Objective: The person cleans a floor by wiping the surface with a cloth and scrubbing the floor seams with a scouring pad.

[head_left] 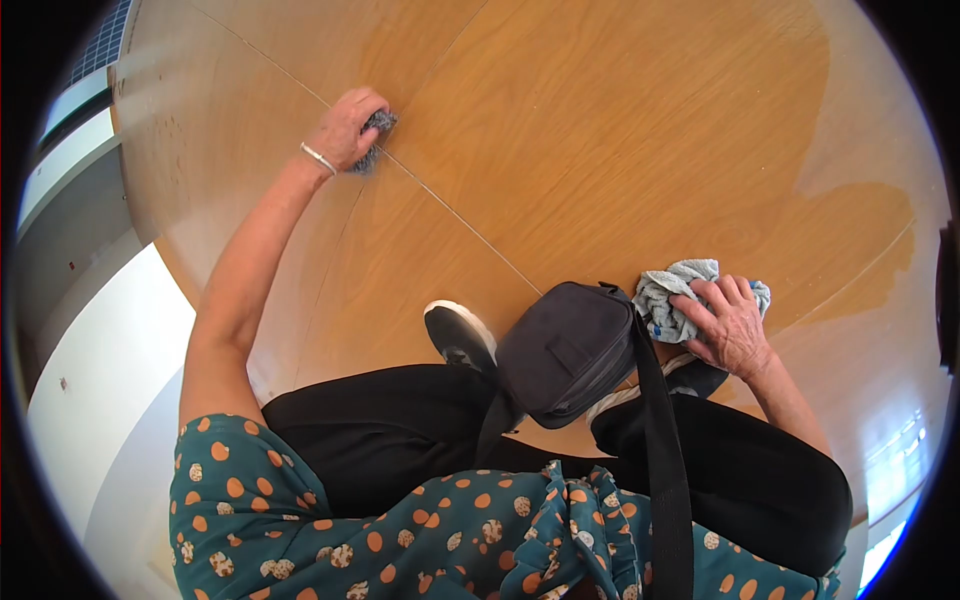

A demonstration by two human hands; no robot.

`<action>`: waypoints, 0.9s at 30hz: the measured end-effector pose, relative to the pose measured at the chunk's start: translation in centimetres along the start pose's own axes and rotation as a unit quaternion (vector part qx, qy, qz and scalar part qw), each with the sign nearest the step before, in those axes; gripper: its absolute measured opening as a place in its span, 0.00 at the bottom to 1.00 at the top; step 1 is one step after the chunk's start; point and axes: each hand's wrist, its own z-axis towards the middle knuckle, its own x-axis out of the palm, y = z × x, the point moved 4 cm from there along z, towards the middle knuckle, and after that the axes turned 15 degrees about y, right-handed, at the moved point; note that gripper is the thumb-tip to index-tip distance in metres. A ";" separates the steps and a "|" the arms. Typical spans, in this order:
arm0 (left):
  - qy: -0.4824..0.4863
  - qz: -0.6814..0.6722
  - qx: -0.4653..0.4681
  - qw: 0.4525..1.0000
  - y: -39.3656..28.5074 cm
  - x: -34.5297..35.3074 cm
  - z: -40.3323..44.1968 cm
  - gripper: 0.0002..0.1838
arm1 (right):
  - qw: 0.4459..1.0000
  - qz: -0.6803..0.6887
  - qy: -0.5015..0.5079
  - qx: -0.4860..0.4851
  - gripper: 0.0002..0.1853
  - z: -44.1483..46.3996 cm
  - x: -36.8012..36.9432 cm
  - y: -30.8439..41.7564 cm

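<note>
My left hand (347,130), with a white band at its wrist, is closed round a dark grey scouring pad (372,142) pressed on the wood-look floor (560,130). A thin seam in the floor runs right beside the pad. At the right, my right hand (727,325) has its fingers curled into a crumpled light grey-blue cloth (668,290), close to my shoe. Broad, darker wet-looking patches spread over the floor ahead of both hands.
A black bag (565,352) on a strap hangs between my knees. My dark shoe (460,335) stands left of it. White and grey surfaces (110,350) lie beyond the floor's left edge. Light reflects off the floor at the lower right.
</note>
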 end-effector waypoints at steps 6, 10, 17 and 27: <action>0.007 0.061 0.019 0.998 -0.7 -2.2 2.7 0.16 | 1.000 -0.013 0.015 -0.020 0.37 0.6 -0.5 -0.2; 0.051 0.074 0.002 0.996 -1.7 1.4 -0.8 0.17 | 1.000 -0.007 0.013 -0.014 0.37 0.4 -0.3 -0.1; -0.034 0.113 0.020 0.993 -0.4 -2.9 4.6 0.16 | 1.000 0.003 0.023 -0.016 0.35 0.9 -0.1 0.0; 0.023 0.142 0.064 0.988 -1.2 -1.0 2.1 0.17 | 1.000 -0.004 0.010 -0.002 0.35 -0.1 0.1 0.0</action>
